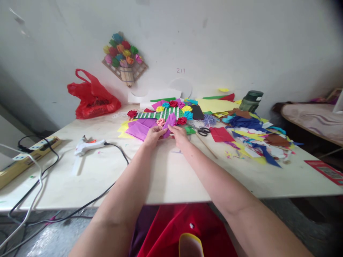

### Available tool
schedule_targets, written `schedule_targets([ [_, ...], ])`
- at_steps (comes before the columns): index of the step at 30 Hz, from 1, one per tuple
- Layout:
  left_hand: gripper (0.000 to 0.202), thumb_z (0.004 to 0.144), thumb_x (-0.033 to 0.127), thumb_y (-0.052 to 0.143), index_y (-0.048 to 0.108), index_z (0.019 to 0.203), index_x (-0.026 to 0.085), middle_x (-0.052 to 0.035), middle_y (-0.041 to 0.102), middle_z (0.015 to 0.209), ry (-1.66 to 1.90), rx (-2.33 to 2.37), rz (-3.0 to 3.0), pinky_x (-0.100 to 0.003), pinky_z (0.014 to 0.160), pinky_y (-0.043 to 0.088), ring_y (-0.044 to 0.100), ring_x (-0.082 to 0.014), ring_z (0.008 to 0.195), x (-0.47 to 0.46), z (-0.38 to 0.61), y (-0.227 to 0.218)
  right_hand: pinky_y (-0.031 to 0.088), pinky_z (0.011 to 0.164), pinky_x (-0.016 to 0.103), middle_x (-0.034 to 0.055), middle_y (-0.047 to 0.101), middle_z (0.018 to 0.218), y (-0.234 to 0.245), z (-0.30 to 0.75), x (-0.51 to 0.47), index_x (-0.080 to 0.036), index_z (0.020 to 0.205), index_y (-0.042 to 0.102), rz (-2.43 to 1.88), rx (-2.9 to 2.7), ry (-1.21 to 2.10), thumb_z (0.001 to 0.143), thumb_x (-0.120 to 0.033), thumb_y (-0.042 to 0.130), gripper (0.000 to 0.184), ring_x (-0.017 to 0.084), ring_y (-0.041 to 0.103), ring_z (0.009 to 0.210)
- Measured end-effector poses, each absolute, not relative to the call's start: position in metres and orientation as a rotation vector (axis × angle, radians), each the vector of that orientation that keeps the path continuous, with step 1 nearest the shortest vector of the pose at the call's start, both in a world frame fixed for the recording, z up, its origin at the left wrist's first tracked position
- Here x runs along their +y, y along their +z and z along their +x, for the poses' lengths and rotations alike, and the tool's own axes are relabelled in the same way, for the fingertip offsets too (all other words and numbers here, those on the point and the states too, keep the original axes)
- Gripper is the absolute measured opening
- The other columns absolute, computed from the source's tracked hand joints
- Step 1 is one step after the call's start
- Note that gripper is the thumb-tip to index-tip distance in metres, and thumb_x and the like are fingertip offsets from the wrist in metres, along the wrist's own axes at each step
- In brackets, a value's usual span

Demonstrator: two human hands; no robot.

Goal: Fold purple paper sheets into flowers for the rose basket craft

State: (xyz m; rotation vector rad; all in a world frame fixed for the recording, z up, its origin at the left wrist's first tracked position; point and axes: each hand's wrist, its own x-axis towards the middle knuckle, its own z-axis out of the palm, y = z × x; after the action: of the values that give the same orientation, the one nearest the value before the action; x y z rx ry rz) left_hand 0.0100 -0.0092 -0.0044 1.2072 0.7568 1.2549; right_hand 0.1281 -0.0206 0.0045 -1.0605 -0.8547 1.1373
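Observation:
Both hands pinch one piece of purple crepe paper (170, 122) above the table's middle. My left hand (154, 136) grips its left side with closed fingers. On its right side, the fingers of my right hand (179, 135) are closed too. Just behind lies a green and white woven piece (168, 113) ringed with paper roses, among them a red rose (173, 103) and a blue rose (188, 115). Flat purple sheets (139, 129) lie to the left of my left hand. Black-handled scissors (204, 131) and a thin wooden stick (206, 144) rest to the right.
A white glue gun (89, 147) with a black cord lies at left, near a power strip (29, 157). A red plastic bag (93, 96) stands at the back left. Paper scraps (252, 130) heap at right before a dark green bottle (251, 101).

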Motion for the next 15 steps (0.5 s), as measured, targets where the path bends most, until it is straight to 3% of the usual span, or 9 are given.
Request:
schedule_targets([
  [8, 0.026, 0.054, 0.021, 0.075, 0.053, 0.065, 0.013, 0.0018, 0.059, 0.055, 1.132, 0.699, 1.231, -0.019, 0.048, 0.042, 0.054, -0.0078, 0.047, -0.012, 0.002, 0.000, 0.036, 0.036, 0.018, -0.0010, 0.060, 0.058, 0.007, 0.146, -0.017, -0.014, 0.069, 0.059, -1.002, -1.021, 1.368, 0.056, -0.029, 0.072, 0.024, 0.009, 0.052, 0.046],
  [15, 0.027, 0.055, 0.018, 0.073, 0.054, 0.073, 0.013, 0.0000, 0.063, 0.061, 1.088, 0.725, 1.165, -0.026, 0.057, 0.051, 0.061, -0.0131, 0.054, -0.021, 0.004, 0.007, 0.034, 0.033, 0.018, -0.0029, 0.058, 0.053, 0.008, 0.154, -0.013, -0.014, 0.067, 0.059, -1.058, -0.973, 1.308, 0.053, -0.019, 0.073, 0.020, 0.008, 0.049, 0.043],
])
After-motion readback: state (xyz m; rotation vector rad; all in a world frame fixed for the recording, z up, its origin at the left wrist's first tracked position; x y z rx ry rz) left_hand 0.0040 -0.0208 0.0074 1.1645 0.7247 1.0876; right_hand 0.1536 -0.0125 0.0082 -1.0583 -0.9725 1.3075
